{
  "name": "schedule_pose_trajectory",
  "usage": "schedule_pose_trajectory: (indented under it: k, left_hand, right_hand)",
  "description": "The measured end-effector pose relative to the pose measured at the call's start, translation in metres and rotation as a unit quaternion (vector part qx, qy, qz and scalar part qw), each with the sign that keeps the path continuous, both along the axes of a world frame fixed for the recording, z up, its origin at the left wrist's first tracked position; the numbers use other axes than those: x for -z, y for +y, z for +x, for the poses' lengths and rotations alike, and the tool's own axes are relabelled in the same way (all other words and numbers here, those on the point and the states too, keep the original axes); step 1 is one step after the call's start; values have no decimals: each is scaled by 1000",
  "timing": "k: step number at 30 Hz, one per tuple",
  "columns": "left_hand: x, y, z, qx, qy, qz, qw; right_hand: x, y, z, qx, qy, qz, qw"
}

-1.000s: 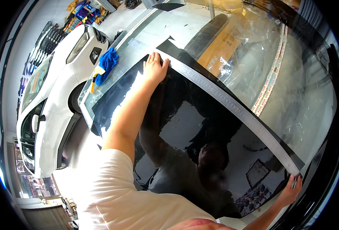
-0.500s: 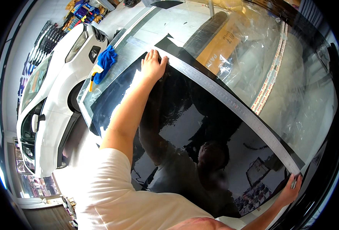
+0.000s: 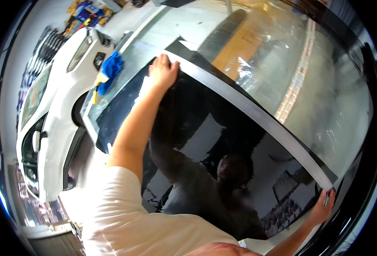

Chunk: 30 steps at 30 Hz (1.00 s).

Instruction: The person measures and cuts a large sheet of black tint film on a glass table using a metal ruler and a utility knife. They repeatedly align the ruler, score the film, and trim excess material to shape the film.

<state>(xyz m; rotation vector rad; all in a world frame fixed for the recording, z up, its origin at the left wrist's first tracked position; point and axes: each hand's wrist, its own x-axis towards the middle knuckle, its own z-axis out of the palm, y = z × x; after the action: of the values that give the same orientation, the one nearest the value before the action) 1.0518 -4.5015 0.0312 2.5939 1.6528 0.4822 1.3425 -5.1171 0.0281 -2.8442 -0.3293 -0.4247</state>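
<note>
A large sheet of glossy black film (image 3: 197, 132) lies across a glass table, mirroring a person and the room. A long metal ruler (image 3: 256, 111) crosses it slantwise, with a dark strip of film (image 3: 233, 83) showing beyond its far edge. At the ruler's upper-left end my left hand (image 3: 163, 73) lies on the film and the ruler's edge, fingers stretched out. Down at the lower-right end, my right hand (image 3: 322, 209) is closed on a small silver object (image 3: 326, 200), its fingertips touching the ruler's end. The object's exact kind is unclear.
The glass tabletop (image 3: 143, 55) extends past the film. On its left edge lie a blue cloth (image 3: 111, 70) and a yellow-handled scraper (image 3: 97, 90). Under the glass are a brown carton (image 3: 237, 47) and clear plastic wrapping. A white car (image 3: 60, 106) stands to the left.
The view has shifted slightly, with the scene sliding a little left and blurring. Both hands keep their places at the ruler's two ends.
</note>
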Motion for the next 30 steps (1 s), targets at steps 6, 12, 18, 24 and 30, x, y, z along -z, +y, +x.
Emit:
schedule_pose_trajectory:
  k: [6,12,18,24,30]
  left_hand:
    - [13,67,-55,45,-18,46,998]
    - [64,123,-66,70,58,107,990]
    - [72,140,-82,81,145,146,975]
    - [77,145,-86,97,293,194,931]
    - [85,148,-85,85,134,141,977]
  right_hand:
    - [9,71,-30,-50,-15,101,994]
    - [5,52,-35,-10,-22,64,998]
    - [14,54,-35,-18,-19,38,999]
    - [12,52,-31,-18,-14,56,998]
    - [5,55,-33,-11,12,78,997]
